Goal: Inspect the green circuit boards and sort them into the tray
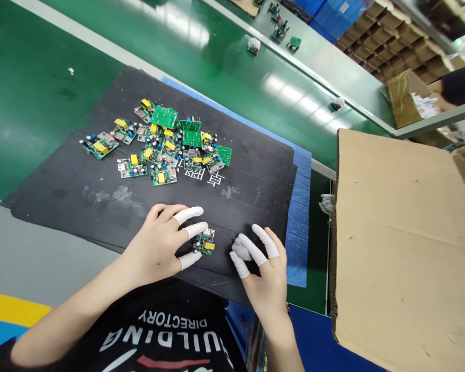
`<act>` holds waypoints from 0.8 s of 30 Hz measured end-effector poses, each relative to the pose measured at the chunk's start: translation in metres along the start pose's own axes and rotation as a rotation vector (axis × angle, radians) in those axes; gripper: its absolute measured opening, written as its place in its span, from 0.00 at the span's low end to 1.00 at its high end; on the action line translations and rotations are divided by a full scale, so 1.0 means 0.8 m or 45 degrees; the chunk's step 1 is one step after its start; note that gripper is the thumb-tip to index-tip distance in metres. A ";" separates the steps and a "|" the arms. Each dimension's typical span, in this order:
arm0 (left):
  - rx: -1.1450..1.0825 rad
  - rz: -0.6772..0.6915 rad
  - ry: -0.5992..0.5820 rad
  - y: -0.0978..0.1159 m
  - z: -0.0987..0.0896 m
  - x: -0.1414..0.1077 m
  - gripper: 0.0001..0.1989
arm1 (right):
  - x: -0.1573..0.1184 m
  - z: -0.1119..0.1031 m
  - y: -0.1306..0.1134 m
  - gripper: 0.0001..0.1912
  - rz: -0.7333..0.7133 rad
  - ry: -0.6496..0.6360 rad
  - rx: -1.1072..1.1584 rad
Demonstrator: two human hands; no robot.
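Observation:
My left hand point(158, 247), with white finger cots on thumb and fingers, grips a small circuit board point(204, 243) by its left edge. That board has a yellow component and a silver port on its upper face. To its right, my right hand point(268, 271), also in white finger cots, pinches a soft-looking grey lump point(240, 249), like putty. Lump and board are apart, both over the near part of the black mat point(256, 201). Farther up the mat lies a loose pile of similar circuit boards point(170, 144), several with their green undersides up.
A large cardboard box flap point(406, 243) rises at the right. Beyond the mat runs a green conveyor surface point(232, 62) carrying a few small boards. Blue bins point(337, 18) stand at the back, and another person's arm point(461, 85) reaches by an open carton point(405, 98).

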State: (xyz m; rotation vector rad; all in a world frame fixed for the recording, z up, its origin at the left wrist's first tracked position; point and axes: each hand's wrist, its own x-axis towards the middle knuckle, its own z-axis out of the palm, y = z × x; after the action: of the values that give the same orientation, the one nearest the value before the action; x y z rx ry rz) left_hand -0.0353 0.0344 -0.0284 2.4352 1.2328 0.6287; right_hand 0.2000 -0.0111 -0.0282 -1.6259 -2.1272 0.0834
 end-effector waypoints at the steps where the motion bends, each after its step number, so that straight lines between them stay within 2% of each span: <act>1: 0.000 0.001 0.004 0.000 0.000 0.000 0.15 | -0.003 -0.001 0.000 0.16 0.015 -0.021 -0.040; 3: 0.003 0.000 0.010 0.000 0.000 0.000 0.15 | -0.009 -0.002 0.000 0.17 0.055 -0.048 -0.107; 6: 0.009 -0.002 0.023 -0.001 0.001 -0.001 0.15 | -0.017 -0.003 -0.005 0.16 0.112 0.015 -0.150; 10: 0.007 0.016 0.036 -0.002 0.002 0.000 0.15 | -0.015 -0.002 -0.024 0.16 0.133 0.073 0.063; 12: 0.009 0.022 0.038 -0.002 0.003 0.000 0.15 | -0.008 -0.002 -0.034 0.16 0.096 0.055 0.186; 15: 0.016 0.018 0.032 -0.002 0.002 -0.001 0.15 | 0.009 -0.001 -0.043 0.14 0.002 0.036 0.198; 19: 0.011 0.015 0.023 -0.002 0.001 0.000 0.15 | 0.029 0.003 -0.044 0.11 -0.149 0.124 0.028; 22: -0.001 0.011 0.024 -0.002 0.000 0.001 0.15 | 0.037 0.004 -0.045 0.13 -0.218 0.213 -0.130; 24: -0.014 0.008 0.025 -0.003 0.000 0.002 0.15 | 0.039 0.003 -0.047 0.14 -0.267 0.213 -0.203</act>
State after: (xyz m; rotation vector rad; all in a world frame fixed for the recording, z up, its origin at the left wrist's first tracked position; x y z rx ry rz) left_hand -0.0362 0.0367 -0.0289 2.4302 1.2266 0.6611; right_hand 0.1590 0.0072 -0.0088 -1.4279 -2.2048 -0.2849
